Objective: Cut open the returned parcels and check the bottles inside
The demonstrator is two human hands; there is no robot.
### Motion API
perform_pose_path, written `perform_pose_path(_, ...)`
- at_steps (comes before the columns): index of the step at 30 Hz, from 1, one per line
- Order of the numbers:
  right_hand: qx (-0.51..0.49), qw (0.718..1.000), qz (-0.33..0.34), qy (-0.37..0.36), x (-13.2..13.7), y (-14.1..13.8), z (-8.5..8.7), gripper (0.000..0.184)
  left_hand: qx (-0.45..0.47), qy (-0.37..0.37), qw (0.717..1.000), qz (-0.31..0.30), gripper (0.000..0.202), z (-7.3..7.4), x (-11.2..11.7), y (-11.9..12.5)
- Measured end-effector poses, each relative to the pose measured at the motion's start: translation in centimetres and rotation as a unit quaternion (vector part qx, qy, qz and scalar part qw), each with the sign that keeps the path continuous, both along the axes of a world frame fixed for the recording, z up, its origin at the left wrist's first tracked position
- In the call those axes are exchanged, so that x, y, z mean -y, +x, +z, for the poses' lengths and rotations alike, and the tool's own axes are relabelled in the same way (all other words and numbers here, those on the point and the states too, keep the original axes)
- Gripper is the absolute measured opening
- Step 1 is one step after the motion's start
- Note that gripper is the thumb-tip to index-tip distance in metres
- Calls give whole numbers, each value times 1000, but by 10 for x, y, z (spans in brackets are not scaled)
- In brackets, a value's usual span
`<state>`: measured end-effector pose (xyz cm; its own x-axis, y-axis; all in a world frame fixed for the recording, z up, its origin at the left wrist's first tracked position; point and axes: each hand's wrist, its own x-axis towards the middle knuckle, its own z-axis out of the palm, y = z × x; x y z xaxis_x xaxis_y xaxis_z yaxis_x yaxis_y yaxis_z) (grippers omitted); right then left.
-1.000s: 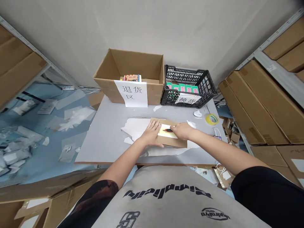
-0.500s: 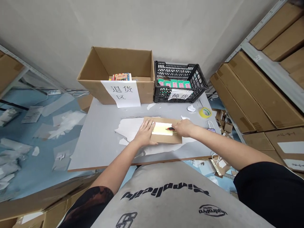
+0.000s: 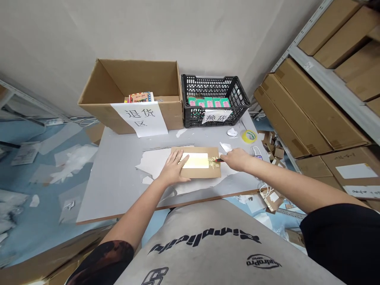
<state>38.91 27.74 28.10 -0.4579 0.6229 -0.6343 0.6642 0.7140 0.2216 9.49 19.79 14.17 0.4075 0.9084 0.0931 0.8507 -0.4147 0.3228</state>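
A small flat cardboard box lies on a torn white sheet near the table's front edge. On its top are a white and yellow label and a strip of shiny clear tape. My left hand rests on the box's left end, fingers stretched out and apart. My right hand is closed round a red and black utility knife, whose tip points left at the tape by the box's right end. Most of the knife is hidden in the fist.
An open carton with a paper sign and a black crate holding several green and pink boxes stand at the table's back. A yellow tape roll and crumpled paper lie right. Shelves with cartons flank the table.
My right hand has drawn the knife to the right, from over the label to the taped right end of the box. My left hand stays on the box. The whole view has shifted slightly.
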Motion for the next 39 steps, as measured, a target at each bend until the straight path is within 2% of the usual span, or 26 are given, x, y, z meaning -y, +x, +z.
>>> perform_pose_path(8,1,1000,-1,5,-1,19,5,37,-4,-7,1000,1,113,2,-1,1)
perform_pose_path(16,-29,998,-62,8,3,23,4,34,6,0,1000,-5,115,-2,-2,0)
perform_pose_path(23,-19,998,-62,21,4,20,-1,32,1,15,1000,-8,114,-7,-1,0)
perform_pose_path(28,18,992,-122,32,-3,53,4,23,-1,36,999,8,111,-10,0,-1)
perform_pose_path(31,-23,989,-131,58,-8,70,3,31,0,46,999,6,106,-10,-1,3)
perform_pose_path(33,-81,980,-171,58,-9,72,-5,31,7,55,998,0,101,-7,0,6)
perform_pose_path(35,-177,953,-246,20,-6,66,-20,31,19,66,998,-7,92,-4,3,7)
perform_pose_path(36,-245,924,-293,-12,-3,61,-31,30,27,72,997,-9,85,-2,6,6)
perform_pose_path(37,-323,881,-343,-47,1,55,-42,28,38,79,996,-3,77,0,10,6)
perform_pose_path(39,-484,752,-437,-101,10,42,-64,24,73,94,991,55,62,1,19,3)
